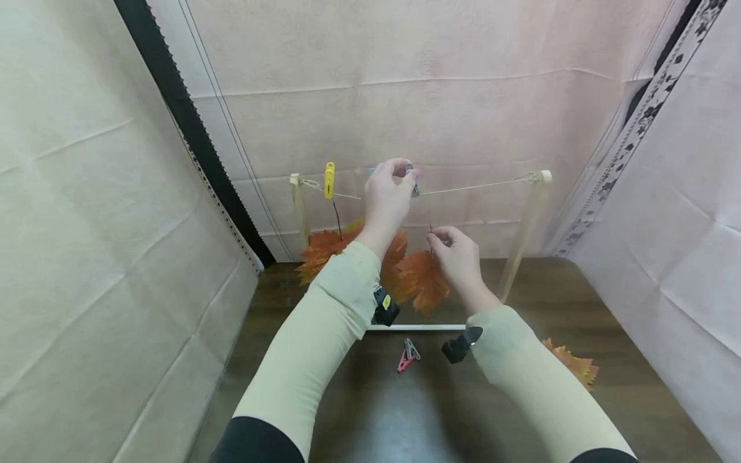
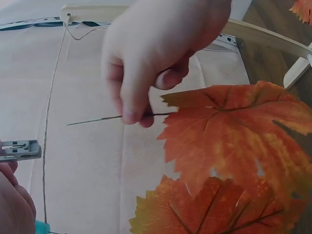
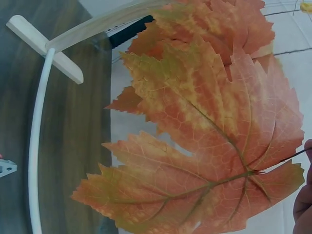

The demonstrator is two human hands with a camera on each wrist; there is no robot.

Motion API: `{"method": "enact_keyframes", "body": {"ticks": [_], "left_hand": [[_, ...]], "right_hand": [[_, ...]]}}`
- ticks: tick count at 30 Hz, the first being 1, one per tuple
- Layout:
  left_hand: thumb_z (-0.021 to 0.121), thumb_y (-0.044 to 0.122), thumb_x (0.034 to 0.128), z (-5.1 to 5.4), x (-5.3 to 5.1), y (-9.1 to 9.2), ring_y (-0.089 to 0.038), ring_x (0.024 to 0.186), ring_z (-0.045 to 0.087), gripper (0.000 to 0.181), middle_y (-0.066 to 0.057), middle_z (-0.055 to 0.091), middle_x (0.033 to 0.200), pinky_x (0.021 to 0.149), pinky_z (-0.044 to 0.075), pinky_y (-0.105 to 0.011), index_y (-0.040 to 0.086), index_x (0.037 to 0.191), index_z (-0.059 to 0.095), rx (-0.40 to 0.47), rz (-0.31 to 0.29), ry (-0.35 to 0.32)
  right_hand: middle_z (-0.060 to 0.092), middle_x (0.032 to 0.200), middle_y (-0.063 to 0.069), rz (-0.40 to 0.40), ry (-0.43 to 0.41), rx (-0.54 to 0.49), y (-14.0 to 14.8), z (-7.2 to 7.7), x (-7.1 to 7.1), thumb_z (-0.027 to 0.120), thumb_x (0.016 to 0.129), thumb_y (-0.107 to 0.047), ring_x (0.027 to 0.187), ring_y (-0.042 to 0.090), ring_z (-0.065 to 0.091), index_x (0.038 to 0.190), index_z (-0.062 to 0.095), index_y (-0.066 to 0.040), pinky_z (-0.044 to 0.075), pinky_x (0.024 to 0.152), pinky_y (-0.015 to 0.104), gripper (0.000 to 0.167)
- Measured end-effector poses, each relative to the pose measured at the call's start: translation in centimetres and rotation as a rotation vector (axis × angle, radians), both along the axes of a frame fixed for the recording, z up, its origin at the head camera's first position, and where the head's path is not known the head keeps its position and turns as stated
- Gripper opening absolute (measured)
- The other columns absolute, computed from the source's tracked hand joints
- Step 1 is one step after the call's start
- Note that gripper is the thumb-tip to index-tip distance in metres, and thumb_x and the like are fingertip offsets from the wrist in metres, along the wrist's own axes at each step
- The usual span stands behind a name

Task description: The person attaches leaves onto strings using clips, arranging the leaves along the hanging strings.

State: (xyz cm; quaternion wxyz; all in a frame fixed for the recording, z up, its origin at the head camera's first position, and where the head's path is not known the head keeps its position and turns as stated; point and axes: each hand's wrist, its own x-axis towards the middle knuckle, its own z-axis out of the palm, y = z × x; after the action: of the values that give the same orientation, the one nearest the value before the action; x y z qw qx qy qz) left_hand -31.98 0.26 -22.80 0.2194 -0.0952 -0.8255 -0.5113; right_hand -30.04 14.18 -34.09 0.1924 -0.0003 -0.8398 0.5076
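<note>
Pinching a stem (image 1: 431, 227) between thumb and fingertips, the right hand (image 1: 457, 256) in the head view has its leaf (image 1: 424, 283) hanging just below and slightly left. The left hand (image 1: 386, 195), higher up, grips a grey clip (image 1: 415, 190) in bent fingers beside the string (image 1: 480, 187). Further left, 1 yellow clip (image 1: 329, 180) sits on the string above another leaf (image 1: 321, 249).

In the left wrist view, the stem passes through the right fingertips; its bare end points toward the string, apart from it, and the leaf spreads on the opposite side.

In the right wrist view, the leaf fills the middle, its stem reaching the fingers at the edge.
</note>
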Motion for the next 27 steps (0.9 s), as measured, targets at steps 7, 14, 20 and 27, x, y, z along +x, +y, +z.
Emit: {"method": "enact_keyframes", "body": {"ticks": [7, 14, 20, 27], "left_hand": [[0.059, 0.036, 0.0920, -0.5, -0.4, -0.1, -0.013, 0.098, 0.054, 0.032, 0.003, 0.059, 0.103, 0.079, 0.044, -0.027, 0.013, 0.114, 0.062, -0.059, 0.008, -0.027], [0.058, 0.037, 0.0922, -0.4, -0.5, -0.1, -0.013, 0.096, 0.054, 0.032, 0.003, 0.059, 0.102, 0.077, 0.045, -0.026, 0.013, 0.114, 0.063, -0.080, 0.007, -0.021], [0.057, 0.037, 0.0925, -0.3, -0.4, -0.1, -0.012, 0.095, 0.055, 0.032, 0.003, 0.059, 0.102, 0.077, 0.045, -0.027, 0.014, 0.114, 0.062, -0.097, -0.009, -0.026], [0.058, 0.038, 0.0923, -0.3, -0.4, 0.0, -0.014, 0.096, 0.055, 0.033, 0.003, 0.059, 0.104, 0.079, 0.045, -0.029, 0.016, 0.116, 0.063, -0.126, -0.015, -0.020]], "right_hand": [[0.068, 0.098, 0.005, 0.027, -0.016, 0.040, -1.1, 0.7, -0.5, 0.061, 0.091, -0.028, 0.084, 0.018, 0.064, 0.105, 0.066, -0.010, 0.051, 0.069, 0.035, 0.023], [0.068, 0.101, 0.005, 0.030, -0.013, 0.096, -1.6, 1.6, -0.8, 0.060, 0.092, -0.030, 0.085, 0.018, 0.063, 0.104, 0.066, -0.010, 0.051, 0.072, 0.037, 0.024], [0.067, 0.102, 0.003, 0.030, -0.024, 0.086, -2.0, 2.6, -0.9, 0.059, 0.093, -0.031, 0.087, 0.018, 0.062, 0.106, 0.065, -0.011, 0.051, 0.074, 0.036, 0.025], [0.066, 0.104, 0.002, 0.038, -0.025, 0.061, -2.4, 3.4, -1.1, 0.058, 0.093, -0.034, 0.091, 0.017, 0.060, 0.109, 0.064, -0.014, 0.051, 0.075, 0.035, 0.027]]}}
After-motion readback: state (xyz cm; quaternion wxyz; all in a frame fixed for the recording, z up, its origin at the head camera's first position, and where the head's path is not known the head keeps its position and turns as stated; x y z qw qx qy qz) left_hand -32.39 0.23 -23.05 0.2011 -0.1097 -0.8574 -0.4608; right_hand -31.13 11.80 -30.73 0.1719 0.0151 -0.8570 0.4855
